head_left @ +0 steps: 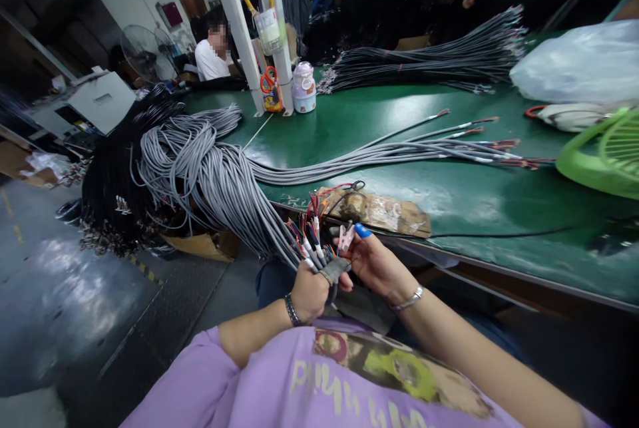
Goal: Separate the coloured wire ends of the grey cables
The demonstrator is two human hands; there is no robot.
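Note:
My left hand [310, 291] is closed round the ends of a bunch of grey cables [259, 215], just off the front edge of the bench. Stripped, many-coloured wire ends [312, 225] with white sleeves stick up above it. A dark grey strip [334, 271] lies across the cables at my left fingers; what it is I cannot make out. Close on the right, my right hand [374, 267] pinches a small pink clip [346, 237] between thumb and finger. The thumb wears a blue cover [362, 231].
A worn wooden block [389, 214] sits on the green bench [499, 208] at its front edge. More grey cables [379, 154] stretch rightward toward a green fan [609, 155]. Behind stand a post [234, 22], a lilac bottle [304, 88] and dark cable bundles [419, 62]. Another person [212, 55] sits farther back.

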